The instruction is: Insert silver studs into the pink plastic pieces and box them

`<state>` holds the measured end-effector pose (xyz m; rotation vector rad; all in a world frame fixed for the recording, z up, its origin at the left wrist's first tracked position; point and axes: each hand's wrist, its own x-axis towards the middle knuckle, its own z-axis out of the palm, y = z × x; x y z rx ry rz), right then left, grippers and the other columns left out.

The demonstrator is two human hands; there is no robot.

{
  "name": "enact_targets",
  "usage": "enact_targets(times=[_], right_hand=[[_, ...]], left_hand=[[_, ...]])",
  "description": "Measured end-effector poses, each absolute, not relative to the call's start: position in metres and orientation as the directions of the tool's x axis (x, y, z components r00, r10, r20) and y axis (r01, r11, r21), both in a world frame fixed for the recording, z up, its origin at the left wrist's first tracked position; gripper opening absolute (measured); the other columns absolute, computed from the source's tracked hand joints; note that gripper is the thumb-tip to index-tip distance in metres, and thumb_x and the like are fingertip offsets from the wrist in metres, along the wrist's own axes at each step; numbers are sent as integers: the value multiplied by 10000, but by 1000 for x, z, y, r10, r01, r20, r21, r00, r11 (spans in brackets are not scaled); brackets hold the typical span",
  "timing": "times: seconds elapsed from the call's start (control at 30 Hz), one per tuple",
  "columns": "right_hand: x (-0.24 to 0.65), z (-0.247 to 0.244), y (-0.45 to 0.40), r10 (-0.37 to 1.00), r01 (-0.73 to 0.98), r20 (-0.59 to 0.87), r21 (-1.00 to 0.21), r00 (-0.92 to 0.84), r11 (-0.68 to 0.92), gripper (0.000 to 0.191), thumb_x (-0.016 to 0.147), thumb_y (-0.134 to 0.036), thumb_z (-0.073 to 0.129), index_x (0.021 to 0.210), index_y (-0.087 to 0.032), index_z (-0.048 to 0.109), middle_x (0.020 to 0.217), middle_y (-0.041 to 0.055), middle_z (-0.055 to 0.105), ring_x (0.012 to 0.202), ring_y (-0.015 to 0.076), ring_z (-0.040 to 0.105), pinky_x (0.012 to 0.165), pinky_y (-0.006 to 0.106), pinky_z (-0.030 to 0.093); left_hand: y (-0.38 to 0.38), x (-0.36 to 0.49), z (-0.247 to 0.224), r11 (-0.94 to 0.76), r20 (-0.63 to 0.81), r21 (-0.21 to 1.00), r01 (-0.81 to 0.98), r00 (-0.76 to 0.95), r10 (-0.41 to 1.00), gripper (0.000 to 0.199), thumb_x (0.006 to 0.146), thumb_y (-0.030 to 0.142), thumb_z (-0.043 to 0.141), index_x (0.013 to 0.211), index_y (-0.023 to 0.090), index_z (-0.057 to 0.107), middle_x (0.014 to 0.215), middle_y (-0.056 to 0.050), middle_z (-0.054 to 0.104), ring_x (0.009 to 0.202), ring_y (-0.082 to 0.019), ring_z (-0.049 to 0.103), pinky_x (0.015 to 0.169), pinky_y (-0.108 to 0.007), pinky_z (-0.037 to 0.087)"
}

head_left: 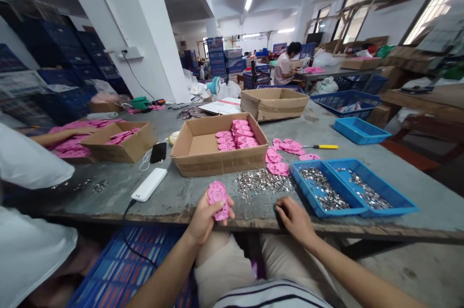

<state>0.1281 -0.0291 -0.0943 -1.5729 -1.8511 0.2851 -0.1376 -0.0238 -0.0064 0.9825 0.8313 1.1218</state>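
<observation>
1. Two bare hands are nearest, at the front edge of the table (188, 189). The left hand (205, 216), at 11 o'clock, is clamped on a pink part (218, 200), thumb across its face and fingers wrapped behind.
2. The right hand (295, 221), at 1 o'clock, sits at the edge with fingers curled inward; I cannot tell whether they pinch anything.
3. Metal bits (266, 183) lie scattered at 12 o'clock, just past the hands. Between 1 and 2 o'clock, the left tray (342, 212) and right tray (393, 212), both blue, stand side by side with more bits in them.
4. Between 10 and 11 o'clock lies a white power bank (149, 184), cable attached; a dark phone (158, 152) is just beyond.
5. The middle carton (221, 164), between 11 and 12 o'clock, has pink parts stacked at its 3 o'clock side. Loose parts (278, 168) lie just outside that side; near them, at 1 o'clock, is a yellow-handled tool (328, 147).
6. Toward 10 o'clock, a co-worker's arm (54, 138) reaches over a pink heap (72, 148) beside the small carton (134, 146).
7. Farther, the far carton (274, 107) stands at 12 o'clock, a small tray (362, 130) at 1.
8. Beyond the table, a pillar (145, 22) rises at 11 o'clock; a seated person (284, 68) is past 12.
</observation>
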Motion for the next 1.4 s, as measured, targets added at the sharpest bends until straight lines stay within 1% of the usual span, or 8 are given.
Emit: enact_targets(times=[0.2,0.47,0.63,0.8,1.13,1.4], right_hand=[[128,-91,-29,921,790,386,-549,-52,274,153,845,-295,445,734,-227,524,730,59,620,692,203,608,655,333,503],[130,-90,-30,916,778,396,-557,-59,291,148,848,-299,449,747,-228,530,741,67,629,705,205,618,666,339,513],[128,-88,-30,917,783,396,-555,-48,280,131,832,-282,456,728,-232,519,713,51,615,674,196,609,642,324,507],[127,-88,-30,925,798,379,-546,-35,254,128,818,-284,458,722,-230,523,723,56,620,682,201,613,642,330,509],[130,-86,-30,938,760,344,-601,-34,248,143,807,-303,453,706,-231,523,725,64,622,698,209,612,666,352,514],[136,-90,-28,944,717,315,-635,-99,288,161,814,-311,464,693,-226,529,729,66,624,713,212,603,668,350,506]], left_hand=[[-22,-161,-8,107,-34,912,-397,188,982,355,675,387,730,845,164,512,764,-29,653,556,-143,629,403,-207,443],[-8,-177,-12,52,0,923,-382,133,991,362,680,383,730,870,164,513,780,-27,662,573,-152,643,407,-218,454],[4,-175,-34,75,-32,929,-363,123,992,375,654,398,732,830,169,492,711,-9,649,504,-142,622,356,-204,412],[13,-165,-57,88,-45,917,-388,118,992,389,638,426,723,794,175,471,649,8,637,436,-120,589,328,-184,371],[26,-149,-72,70,-32,911,-406,101,994,410,613,433,722,802,180,461,619,15,634,412,-117,579,312,-174,347],[28,-149,-72,72,-27,909,-411,114,993,397,621,433,716,797,179,468,628,6,635,427,-128,591,313,-179,364]])
